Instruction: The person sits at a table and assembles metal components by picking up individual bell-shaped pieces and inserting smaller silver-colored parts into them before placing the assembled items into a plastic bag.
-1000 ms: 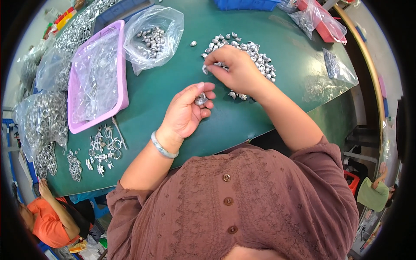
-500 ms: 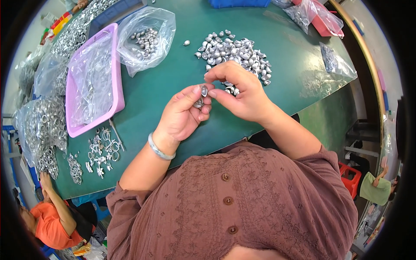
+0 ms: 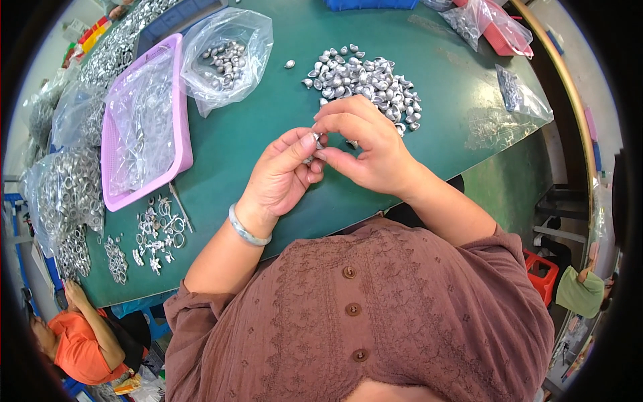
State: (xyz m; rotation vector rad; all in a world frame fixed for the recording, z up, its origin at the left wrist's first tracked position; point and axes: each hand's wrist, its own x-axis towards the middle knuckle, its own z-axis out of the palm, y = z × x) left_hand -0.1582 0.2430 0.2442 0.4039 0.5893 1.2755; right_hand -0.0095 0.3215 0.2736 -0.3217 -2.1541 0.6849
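Note:
My left hand [image 3: 281, 175] is closed on small silver metal shell pieces [image 3: 316, 139], held between thumb and fingers above the table. A pale bangle [image 3: 246, 226] circles that wrist. My right hand [image 3: 375, 151] meets it from the right, thumb and fingertips pinching at the same piece; the fingers partly hide it. Just beyond my right hand spreads a heap of rounded, hollow silver shells [image 3: 365, 84] on the green table [image 3: 288, 100]. One lone silver shell [image 3: 289, 64] lies left of the heap.
A clear bag [image 3: 228, 60] holding similar silver pieces lies beside a pink basket [image 3: 179, 134] with plastic inside. Silver rings and castings [image 3: 159, 231] are scattered near the left edge. A small bag [image 3: 519, 94] lies far right. A person in orange [image 3: 84, 342] sits lower left.
My right fingertips have closed in from just apart onto the silver piece in my left hand. The piece has turned and is more covered. The person in orange has shifted a hand.

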